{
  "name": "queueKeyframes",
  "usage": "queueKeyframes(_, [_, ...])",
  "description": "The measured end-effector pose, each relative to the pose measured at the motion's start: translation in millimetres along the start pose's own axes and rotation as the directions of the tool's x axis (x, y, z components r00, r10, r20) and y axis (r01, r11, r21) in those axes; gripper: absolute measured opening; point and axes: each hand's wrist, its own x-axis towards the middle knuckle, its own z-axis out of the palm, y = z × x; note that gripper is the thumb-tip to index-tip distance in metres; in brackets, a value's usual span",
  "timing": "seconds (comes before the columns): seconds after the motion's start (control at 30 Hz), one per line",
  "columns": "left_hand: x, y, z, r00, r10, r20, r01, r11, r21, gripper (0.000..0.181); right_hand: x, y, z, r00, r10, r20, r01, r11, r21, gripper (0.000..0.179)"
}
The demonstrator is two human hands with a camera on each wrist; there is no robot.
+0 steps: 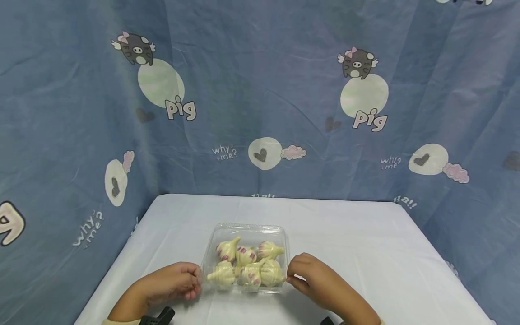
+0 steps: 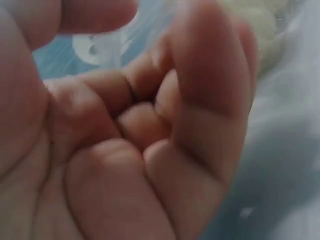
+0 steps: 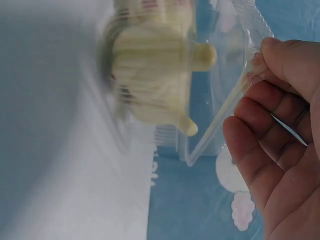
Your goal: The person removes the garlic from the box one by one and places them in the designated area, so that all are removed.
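A clear plastic box [image 1: 286,243] stands on the white table, with several garlic bulbs [image 1: 245,256] inside, cream with purple streaks. At its right front corner my right hand [image 1: 313,277] pinches the plastic rim between thumb and fingertips. The right wrist view shows the ribbed rim [image 3: 252,15] running into that pinch, the other fingers loosely bent below. Beside the box's left edge, my left hand [image 1: 174,282] has its fingers loosely curled. In the left wrist view its thumb [image 2: 97,15] stays apart from the fingers, and nothing shows in its palm.
White cloth covers the table [image 1: 345,243]. Behind it and at both sides hangs a blue curtain [image 1: 260,90] printed with pigs and clouds. Dark straps [image 1: 160,316] sit at the wrists, near the front edge of the head view.
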Motion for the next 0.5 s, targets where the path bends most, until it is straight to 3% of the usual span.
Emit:
queueKeyframes(0.07, [-1.3, 2.6, -5.0, 0.995, -0.006, -0.096, 0.008, 1.0, 0.017, 0.015, 0.5, 0.2, -2.4, 1.0, -0.002, -0.01, 0.002, 1.0, 0.002, 0.016])
queueKeyframes(0.13, [-0.7, 7.4, -7.7, 0.975, 0.001, -0.224, 0.013, 0.998, 0.058, 0.02, 1.1, 0.1, -5.5, 1.0, -0.006, -0.018, 0.006, 1.0, 0.003, 0.015])
queueKeyframes(0.2, [2.6, 13.7, -7.8, 0.935, 0.026, -0.355, 0.012, 0.994, 0.106, 0.026, 2.2, 0.2, -9.4, 1.0, -0.019, -0.022, 0.019, 1.0, 0.001, 0.012])
queueKeyframes(0.3, [10.6, 22.3, -6.2, 0.878, 0.117, -0.465, -0.022, 0.979, 0.204, 0.035, 3.1, 0.7, -15.6, 1.0, -0.019, -0.02, 0.019, 1.0, 0.008, 0.004])
queueKeyframes(0.37, [17.7, 26.7, -5.6, 0.861, 0.207, -0.465, -0.08, 0.957, 0.277, 0.043, 4.0, 1.6, -19.0, 1.0, -0.013, -0.021, 0.013, 1.0, 0.021, 0.008])
queueKeyframes(0.5, [32.3, 29.3, -6.0, 0.858, 0.362, -0.365, -0.206, 0.892, 0.403, 0.057, 8.6, 3.2, -21.7, 0.999, 0.02, -0.039, -0.018, 0.999, 0.048, 0.007])
